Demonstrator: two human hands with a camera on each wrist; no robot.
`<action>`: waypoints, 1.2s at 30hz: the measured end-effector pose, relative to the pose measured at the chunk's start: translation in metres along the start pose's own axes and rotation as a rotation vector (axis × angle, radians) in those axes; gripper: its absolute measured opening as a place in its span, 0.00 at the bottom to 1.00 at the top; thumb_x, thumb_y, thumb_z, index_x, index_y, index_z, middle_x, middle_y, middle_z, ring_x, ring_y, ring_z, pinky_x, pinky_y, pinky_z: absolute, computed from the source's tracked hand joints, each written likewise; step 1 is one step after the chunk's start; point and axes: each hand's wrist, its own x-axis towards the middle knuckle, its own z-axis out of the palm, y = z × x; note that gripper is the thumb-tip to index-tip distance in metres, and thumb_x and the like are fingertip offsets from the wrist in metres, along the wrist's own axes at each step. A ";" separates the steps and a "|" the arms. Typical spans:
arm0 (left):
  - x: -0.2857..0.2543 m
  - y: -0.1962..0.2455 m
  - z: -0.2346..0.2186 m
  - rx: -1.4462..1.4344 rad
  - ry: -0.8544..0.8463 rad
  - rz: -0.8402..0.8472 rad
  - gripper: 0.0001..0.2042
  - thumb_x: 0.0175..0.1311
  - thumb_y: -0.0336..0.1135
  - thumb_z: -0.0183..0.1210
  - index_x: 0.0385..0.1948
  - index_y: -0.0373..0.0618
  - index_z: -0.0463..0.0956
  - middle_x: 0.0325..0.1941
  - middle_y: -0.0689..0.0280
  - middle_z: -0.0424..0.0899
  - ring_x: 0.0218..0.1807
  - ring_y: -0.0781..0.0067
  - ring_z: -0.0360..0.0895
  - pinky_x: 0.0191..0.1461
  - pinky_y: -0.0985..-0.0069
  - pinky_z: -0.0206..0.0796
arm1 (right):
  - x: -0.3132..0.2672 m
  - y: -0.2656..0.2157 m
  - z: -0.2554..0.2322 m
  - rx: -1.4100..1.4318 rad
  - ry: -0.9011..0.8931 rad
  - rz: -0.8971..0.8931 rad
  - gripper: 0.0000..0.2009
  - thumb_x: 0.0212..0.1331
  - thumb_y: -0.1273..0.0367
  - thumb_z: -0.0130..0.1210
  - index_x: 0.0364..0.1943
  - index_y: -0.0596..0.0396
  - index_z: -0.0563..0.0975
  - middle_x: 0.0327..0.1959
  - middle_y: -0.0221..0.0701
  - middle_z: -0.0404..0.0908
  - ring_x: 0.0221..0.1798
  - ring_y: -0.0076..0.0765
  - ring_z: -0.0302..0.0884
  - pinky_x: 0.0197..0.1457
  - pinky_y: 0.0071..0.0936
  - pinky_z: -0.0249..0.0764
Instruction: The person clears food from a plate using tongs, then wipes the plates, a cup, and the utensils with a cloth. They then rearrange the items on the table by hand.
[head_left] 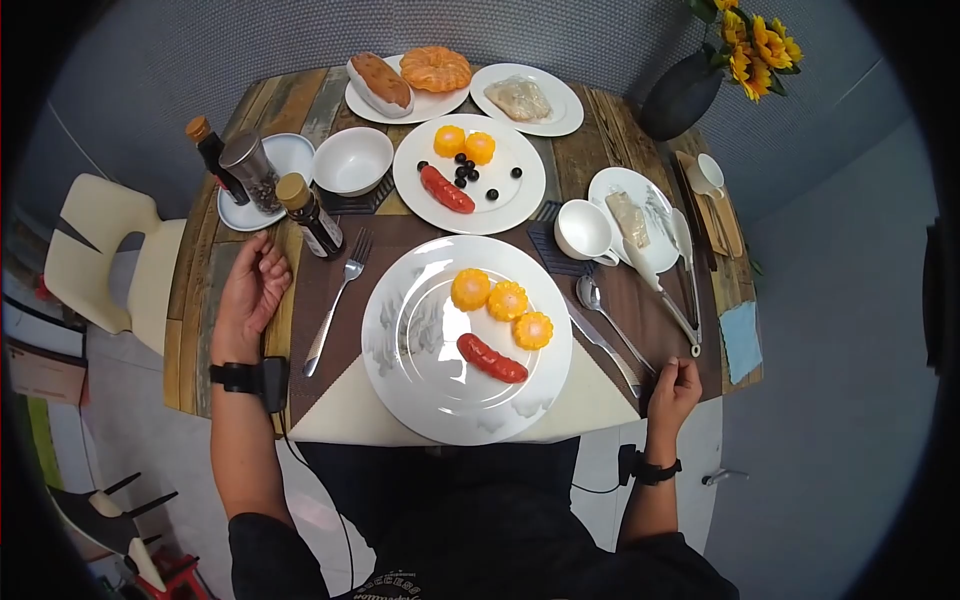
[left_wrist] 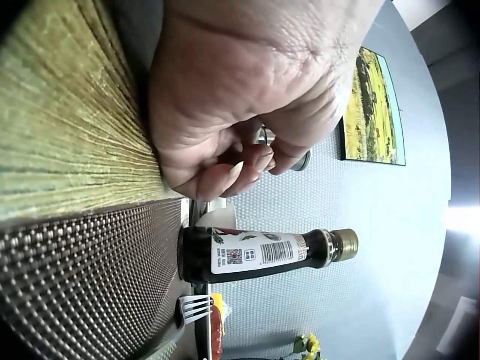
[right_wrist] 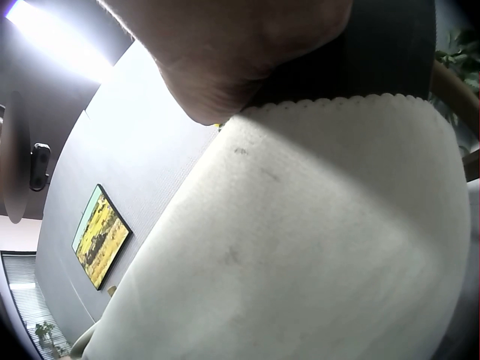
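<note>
Loosely curled, the fingers of the left grip point(head_left: 257, 285) wrap round nothing; this hand lies palm-up near the left edge of the wooden table point(head_left: 190, 335). Just beyond its fingertips, apart from them, I see a gold-capped bottle point(head_left: 318, 230) of dark liquid standing upright, its white label plain in the left wrist view. To the right of that hand a fork point(head_left: 336, 308) lies tines away on a brown placemat point(head_left: 318, 275).

The right grip point(head_left: 675, 398) is at the front edge, fingers bent in a relaxed way, with no object visible in them; whether it rests on the table I cannot tell. Nearest to it are the handle ends of a knife point(head_left: 605, 351), a spoon point(head_left: 610, 322) and the tongs point(head_left: 676, 314), with a pale blue cloth point(head_left: 741, 342) off to its right.

Between the two hands sits a large shiny plate point(head_left: 400, 385), bearing a red sausage point(head_left: 492, 360) below three scalloped yellow pieces point(head_left: 508, 300). Under it, a cream cloth point(head_left: 335, 405) reaches the near edge. Farther back, a second plate point(head_left: 525, 205) carries another sausage, two yellow pieces and dark berries, and a white cup point(head_left: 582, 230) stands near its right side.
</note>
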 end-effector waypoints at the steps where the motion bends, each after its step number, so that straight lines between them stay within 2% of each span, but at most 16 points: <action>1: 0.000 -0.001 0.000 0.003 0.006 0.003 0.12 0.77 0.38 0.54 0.29 0.51 0.66 0.21 0.75 0.64 0.26 0.81 0.66 0.28 0.83 0.62 | 0.000 0.002 0.000 0.000 0.003 0.002 0.11 0.73 0.71 0.53 0.29 0.58 0.72 0.24 0.18 0.67 0.28 0.12 0.60 0.31 0.17 0.57; 7: 0.000 0.000 -0.002 0.000 0.000 0.009 0.12 0.78 0.39 0.52 0.30 0.51 0.66 0.21 0.74 0.63 0.26 0.80 0.66 0.30 0.82 0.64 | 0.001 0.005 -0.002 -0.030 -0.002 -0.024 0.10 0.72 0.72 0.53 0.29 0.58 0.73 0.24 0.18 0.67 0.27 0.12 0.60 0.30 0.17 0.57; 9: 0.000 -0.001 -0.001 -0.006 0.002 0.003 0.12 0.79 0.38 0.51 0.30 0.50 0.66 0.22 0.74 0.63 0.26 0.80 0.65 0.31 0.81 0.65 | 0.002 0.009 -0.004 -0.041 -0.013 -0.007 0.10 0.70 0.72 0.55 0.29 0.62 0.74 0.22 0.24 0.71 0.27 0.16 0.65 0.30 0.21 0.64; 11: -0.001 -0.001 -0.001 -0.003 -0.007 0.019 0.12 0.77 0.39 0.54 0.29 0.51 0.66 0.21 0.75 0.64 0.26 0.80 0.66 0.30 0.82 0.63 | 0.003 0.007 -0.003 -0.058 -0.012 -0.018 0.10 0.70 0.72 0.55 0.29 0.63 0.74 0.21 0.25 0.72 0.27 0.16 0.65 0.30 0.21 0.64; 16: -0.002 -0.001 0.000 0.003 -0.003 0.016 0.11 0.77 0.38 0.54 0.30 0.51 0.68 0.22 0.75 0.64 0.26 0.80 0.67 0.31 0.81 0.64 | 0.002 0.007 -0.002 -0.074 -0.003 -0.024 0.11 0.69 0.72 0.56 0.28 0.63 0.74 0.19 0.28 0.73 0.26 0.18 0.66 0.29 0.24 0.66; 22: 0.001 -0.002 -0.005 -0.014 -0.021 0.024 0.09 0.78 0.38 0.53 0.33 0.50 0.69 0.22 0.75 0.65 0.27 0.80 0.67 0.32 0.80 0.65 | 0.001 -0.006 0.000 -0.073 0.013 -0.020 0.11 0.68 0.72 0.56 0.28 0.63 0.74 0.20 0.28 0.74 0.26 0.18 0.66 0.29 0.24 0.66; 36: 0.004 -0.001 -0.008 -0.038 -0.038 0.016 0.10 0.78 0.37 0.53 0.33 0.48 0.71 0.22 0.74 0.64 0.26 0.81 0.65 0.31 0.81 0.62 | 0.001 0.006 -0.003 -0.093 0.018 -0.030 0.10 0.68 0.71 0.57 0.29 0.63 0.75 0.21 0.31 0.75 0.27 0.20 0.68 0.33 0.24 0.68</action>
